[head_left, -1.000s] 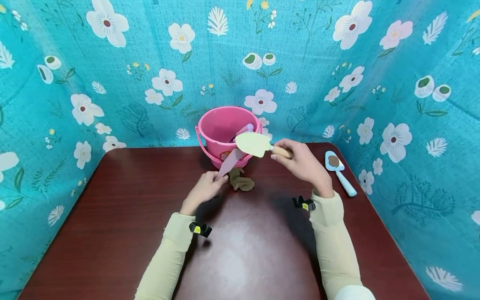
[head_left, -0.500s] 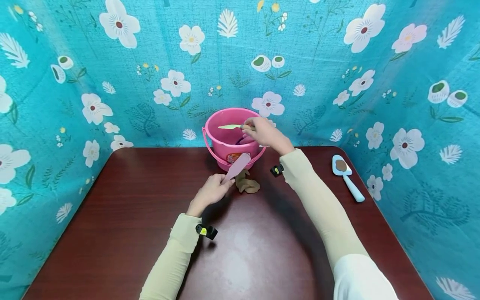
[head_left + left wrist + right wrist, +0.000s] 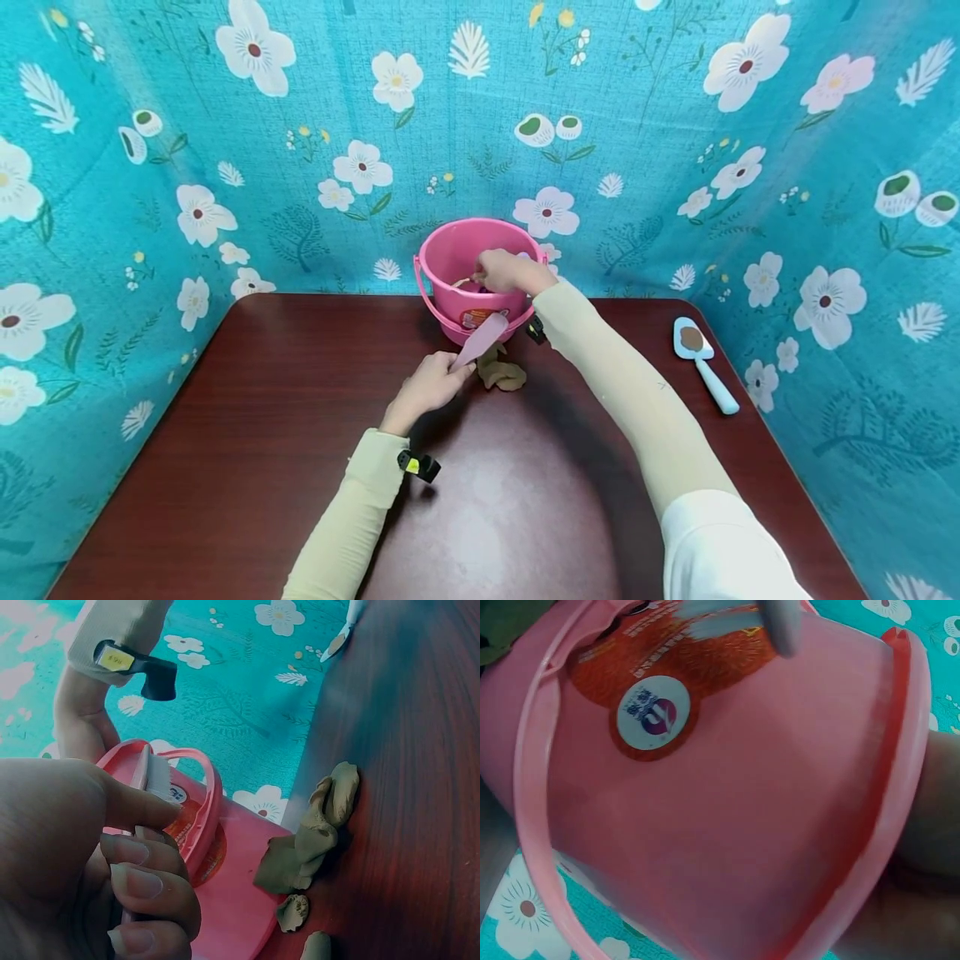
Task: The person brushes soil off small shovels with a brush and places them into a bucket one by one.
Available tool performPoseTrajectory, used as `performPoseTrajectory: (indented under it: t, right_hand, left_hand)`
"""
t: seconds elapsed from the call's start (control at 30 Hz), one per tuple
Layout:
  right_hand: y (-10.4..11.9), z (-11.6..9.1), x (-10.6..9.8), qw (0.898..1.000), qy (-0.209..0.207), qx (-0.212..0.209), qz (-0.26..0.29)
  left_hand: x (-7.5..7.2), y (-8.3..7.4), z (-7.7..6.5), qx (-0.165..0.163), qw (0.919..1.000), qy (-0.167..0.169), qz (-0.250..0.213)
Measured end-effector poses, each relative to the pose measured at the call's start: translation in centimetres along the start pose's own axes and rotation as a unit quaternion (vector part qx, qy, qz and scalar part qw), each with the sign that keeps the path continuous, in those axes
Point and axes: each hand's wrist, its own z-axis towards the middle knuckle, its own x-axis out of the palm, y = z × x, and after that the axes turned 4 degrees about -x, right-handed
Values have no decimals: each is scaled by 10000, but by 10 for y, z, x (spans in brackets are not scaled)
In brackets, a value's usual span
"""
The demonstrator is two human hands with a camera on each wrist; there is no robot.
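My left hand [image 3: 431,385] grips a pink brush [image 3: 482,340] with curled fingers; its white bristles show in the left wrist view. The brush slants up in front of the pink bucket [image 3: 452,302]. My right hand [image 3: 510,271] reaches over the bucket's rim, fingers down inside it. A short tan piece [image 3: 462,285] shows beside those fingertips, and I cannot tell whether they hold it. The trowel's pale green blade is hidden. Olive-brown clay-like lumps [image 3: 315,840] lie on the table at the bucket's foot, right of my left hand.
A light blue trowel [image 3: 716,387] with a brown patch on its blade lies at the table's right edge. The bucket's handle [image 3: 213,799] hangs down its front. Flowered turquoise cloth [image 3: 315,125] stands behind and beside the dark red table [image 3: 285,392].
My right hand has carried the wooden-handled trowel from in front of the bucket up over its rim and lowered into it. My left hand stays near the clay lumps with the brush.
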Motion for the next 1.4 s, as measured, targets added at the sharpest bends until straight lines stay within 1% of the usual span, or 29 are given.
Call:
performPoseTrajectory:
  t: [0.1,0.17,0.3,0.37,0.43,0.47,0.53,0.6,0.63,0.67,0.77,0.83,0.9,0.93,1.03,1.13,1.17,1.2,1.23,1.27,1.33,1.4]
  right_hand:
    - [-1,-2,0,9996,264,87,3]
    - [-2,-4,0,9990,389,175,104]
    - [-6,-10,-3,9982,485,221,282]
    - [-8,-14,-5,9987,402,66,313]
    - [-10,-20,-8,9990,218,-212,323]
    - [-11,-24,-10,9987,86,-363,346]
    - [-13,-33,-15,9964,-307,-656,443]
    - [-17,-44,-19,9908,-806,-947,537]
    - [-20,-51,-21,9863,-1117,-1074,562]
    - [-23,-60,-23,9813,-1418,-1145,614]
    - [-41,-86,-26,9583,-2418,-1424,532]
    - [-58,-107,-26,9435,-2968,-1380,518]
    - [-79,-130,-22,9328,-3378,-1151,508]
    - [-90,-143,-18,9300,-3522,-929,496]
    - [-132,-182,1,9190,-3922,-153,383]
    - [-174,-220,26,9009,-4277,725,147]
    - [-187,-231,35,8957,-4332,1003,66]
    - [-198,-242,43,8933,-4299,1314,28]
    - [-207,-252,51,8935,-4188,1621,10]
    - [-215,-261,58,8958,-4021,1892,-8]
    - [-227,-276,71,9081,-3428,2407,14]
    - [-236,-287,81,9212,-2710,2792,64]
  left_hand:
    - [4,0,1,16,10000,13,68]
    - [5,-1,1,31,10000,34,37]
    - [7,-1,1,37,10000,57,10]
    - [7,-1,0,24,10000,62,2]
    - [6,0,0,2,10000,55,2]
    - [6,0,0,-9,10000,53,-5]
    - [6,2,1,-10,10000,36,-2]
    - [6,3,1,-6,10000,23,1]
    - [6,4,1,-1,10000,18,-9]
    - [6,4,1,12,10000,22,-23]
    - [5,4,1,42,10000,1,-78]
    - [5,4,1,68,9999,-6,-141]
    - [4,4,1,75,9998,-7,-184]
    - [4,4,2,75,9997,6,-226]
    - [4,4,2,49,9996,24,-282]
    - [3,2,1,43,9992,52,-396]
    - [2,1,1,54,9991,71,-417]
    - [2,1,0,74,9989,86,-452]
    - [2,1,0,97,9988,80,-467]
    - [2,0,0,109,9988,73,-464]
    - [2,-1,-1,123,9989,63,-449]
    - [3,-2,-2,135,9991,51,-406]
